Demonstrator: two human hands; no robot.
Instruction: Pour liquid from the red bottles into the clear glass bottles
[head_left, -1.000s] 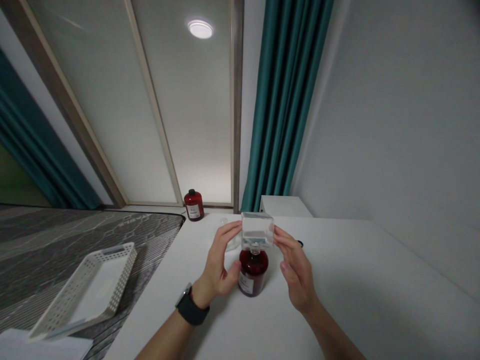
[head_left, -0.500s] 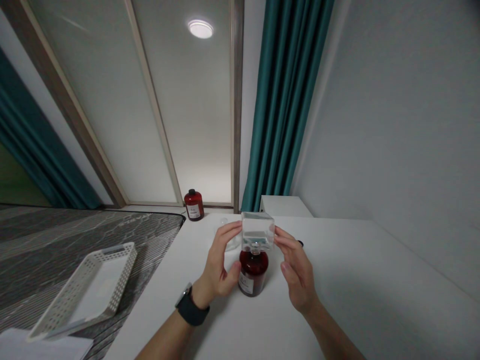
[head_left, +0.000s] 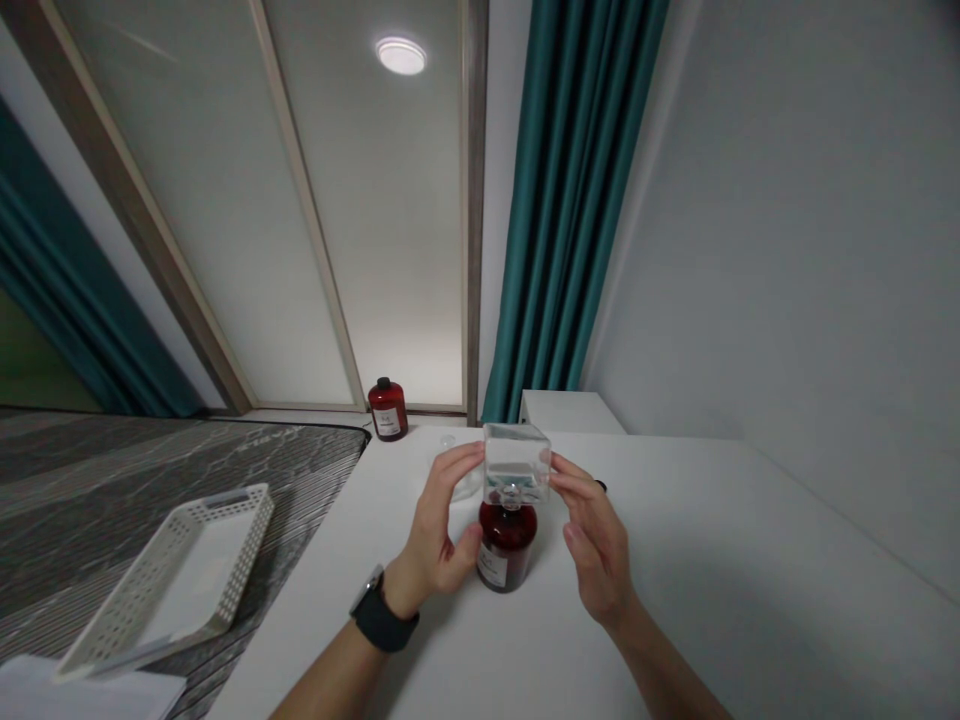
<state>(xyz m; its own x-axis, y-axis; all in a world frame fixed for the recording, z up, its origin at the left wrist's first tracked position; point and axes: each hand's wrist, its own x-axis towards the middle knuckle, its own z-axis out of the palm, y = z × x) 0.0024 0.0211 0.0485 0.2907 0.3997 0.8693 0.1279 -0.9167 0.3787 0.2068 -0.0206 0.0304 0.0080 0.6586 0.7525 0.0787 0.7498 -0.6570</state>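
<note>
A clear, square-sided bottle (head_left: 516,458) is upside down, its narrow neck at the mouth of a dark red bottle (head_left: 508,545) with a white label. The red bottle stands upright on the white table. My left hand (head_left: 444,525) steadies the clear bottle's left side with its fingertips, thumb beside the red bottle's shoulder. On the opposite side, the fingertips of my right hand (head_left: 595,540) press against the clear bottle, its thumb apart from the red bottle. Whether the two necks touch is unclear.
A second red bottle (head_left: 388,410) with a black cap stands at the table's far left corner. Behind my left hand is a partly hidden clear glass object (head_left: 466,484). A small black item (head_left: 601,486) shows past my right fingers. Left lies a white perforated basket (head_left: 244,560).
</note>
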